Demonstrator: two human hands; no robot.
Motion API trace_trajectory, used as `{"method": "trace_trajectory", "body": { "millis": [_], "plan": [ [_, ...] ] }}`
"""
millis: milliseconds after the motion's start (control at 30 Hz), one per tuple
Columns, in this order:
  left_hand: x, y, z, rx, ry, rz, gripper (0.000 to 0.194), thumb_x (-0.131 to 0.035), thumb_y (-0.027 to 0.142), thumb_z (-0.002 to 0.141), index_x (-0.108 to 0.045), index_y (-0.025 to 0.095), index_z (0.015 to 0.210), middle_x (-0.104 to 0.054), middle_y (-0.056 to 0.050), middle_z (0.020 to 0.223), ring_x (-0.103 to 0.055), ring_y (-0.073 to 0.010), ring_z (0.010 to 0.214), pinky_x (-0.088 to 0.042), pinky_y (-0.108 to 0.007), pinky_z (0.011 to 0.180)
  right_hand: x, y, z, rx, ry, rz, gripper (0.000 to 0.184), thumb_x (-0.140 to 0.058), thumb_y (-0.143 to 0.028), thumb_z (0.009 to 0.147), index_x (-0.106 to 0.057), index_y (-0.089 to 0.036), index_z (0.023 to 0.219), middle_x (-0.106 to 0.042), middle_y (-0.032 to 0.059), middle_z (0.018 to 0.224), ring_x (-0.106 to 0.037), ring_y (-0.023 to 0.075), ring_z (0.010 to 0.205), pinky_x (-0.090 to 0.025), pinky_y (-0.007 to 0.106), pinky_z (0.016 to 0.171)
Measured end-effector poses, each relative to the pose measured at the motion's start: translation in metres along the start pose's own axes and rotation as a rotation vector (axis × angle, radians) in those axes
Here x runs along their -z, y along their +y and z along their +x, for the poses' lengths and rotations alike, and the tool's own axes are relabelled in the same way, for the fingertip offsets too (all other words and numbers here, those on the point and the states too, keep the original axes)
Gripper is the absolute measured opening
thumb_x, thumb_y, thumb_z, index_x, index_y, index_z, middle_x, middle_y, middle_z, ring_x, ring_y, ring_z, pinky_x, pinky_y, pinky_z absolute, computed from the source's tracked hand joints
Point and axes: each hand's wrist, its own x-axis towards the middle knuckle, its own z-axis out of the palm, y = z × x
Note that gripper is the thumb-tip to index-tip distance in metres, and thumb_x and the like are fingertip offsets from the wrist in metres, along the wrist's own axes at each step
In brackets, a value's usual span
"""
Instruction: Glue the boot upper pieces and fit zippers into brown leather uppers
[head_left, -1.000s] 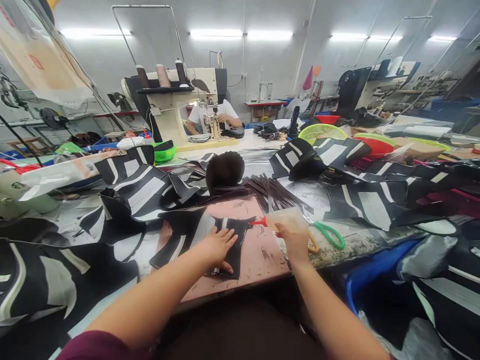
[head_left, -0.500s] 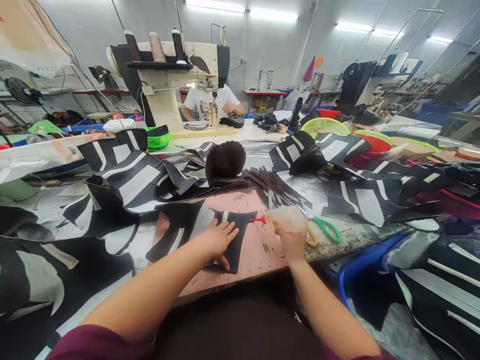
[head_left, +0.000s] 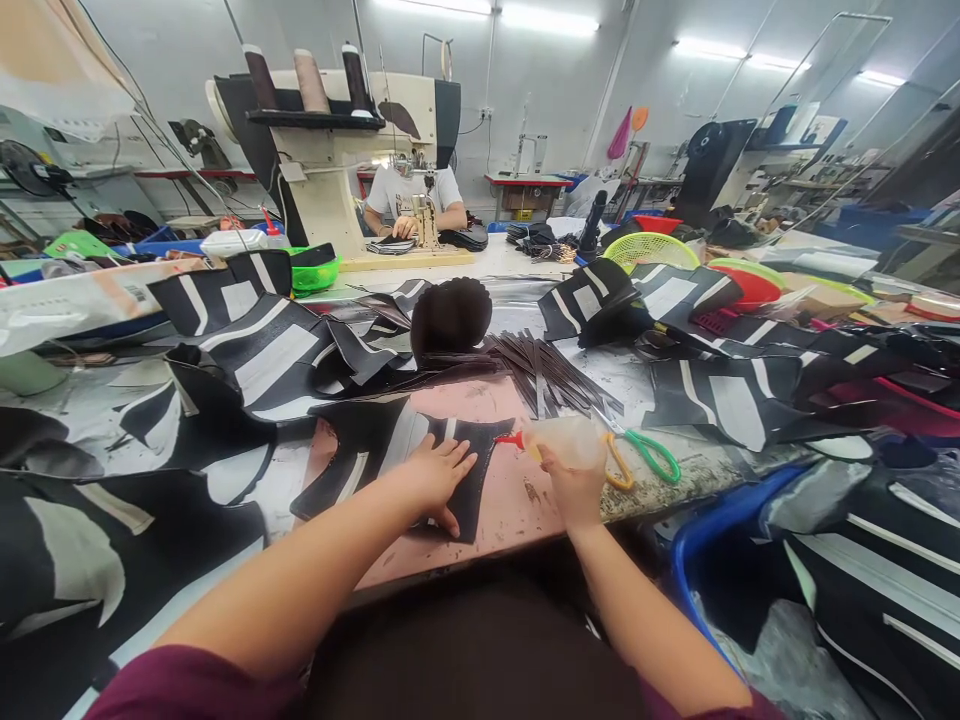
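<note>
A: Start closest. What's at the front edge?

B: One blue bin (head_left: 686,560) by the right forearm, then one pink board (head_left: 517,490) on the counter (head_left: 709,480).

A: And the hands?

B: Two. The left hand (head_left: 442,480) lies spread on one black piece (head_left: 405,445), gripping nothing. The right hand (head_left: 574,485) is wrapped around one squeeze bottle (head_left: 566,440).

A: Where is the bottle, and which way does it point?

B: Over the right side of the board, long axis running across, nearly level. Its one red nozzle (head_left: 514,440) points left, to the piece's upper right corner — I can't tell whether it touches.

A: How does the piece lie?

B: Its long axis runs left to right too, with one wide grey band and two narrow white strips showing.

A: Beyond that?

B: One pair of scissors (head_left: 634,436) just right of the bottle, one heap of dark strips (head_left: 551,370), too tangled to count. Farther — one sewing machine (head_left: 330,190), three thread spools (head_left: 310,82) on it, and one co-worker (head_left: 450,195) behind.
</note>
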Motion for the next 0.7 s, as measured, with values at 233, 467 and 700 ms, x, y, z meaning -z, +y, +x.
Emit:
{"method": "trace_trajectory", "body": {
  "millis": [233, 467, 700],
  "plan": [
    [-0.005, -0.003, 0.003, -0.011, 0.034, -0.021, 0.109, -0.073, 0.053, 0.052, -0.020, 0.013, 0.138, -0.013, -0.019, 0.144, -0.018, -0.0352, 0.132, -0.016, -0.051, 0.104, 0.003, 0.000, -0.003, -0.042, -0.054, -0.014, 0.068, -0.071, -0.054, 0.055, -0.045, -0.013, 0.103, -0.063, 0.0091, 0.083, -0.061, 0.0226, 0.069, -0.051, 0.035, 0.058],
    [-0.007, -0.001, 0.005, -0.020, 0.068, -0.037, 0.113, -0.073, 0.059, 0.048, -0.022, 0.014, 0.138, -0.016, -0.018, 0.144, -0.020, -0.0361, 0.131, -0.016, -0.052, 0.104, 0.012, -0.013, -0.010, -0.078, -0.148, 0.033, 0.066, -0.073, -0.052, 0.052, -0.046, -0.015, 0.101, -0.062, 0.0097, 0.088, -0.061, 0.0235, 0.071, -0.052, 0.036, 0.059],
    [-0.007, 0.000, 0.007, -0.020, 0.038, 0.007, 0.116, -0.070, 0.062, 0.049, -0.017, 0.012, 0.139, -0.012, -0.017, 0.145, -0.017, -0.0342, 0.132, -0.015, -0.049, 0.105, 0.026, -0.025, -0.025, -0.156, -0.245, 0.085, 0.064, -0.076, -0.047, 0.047, -0.046, -0.017, 0.094, -0.058, 0.0094, 0.089, -0.060, 0.0268, 0.078, -0.053, 0.037, 0.054]
  ]
}}
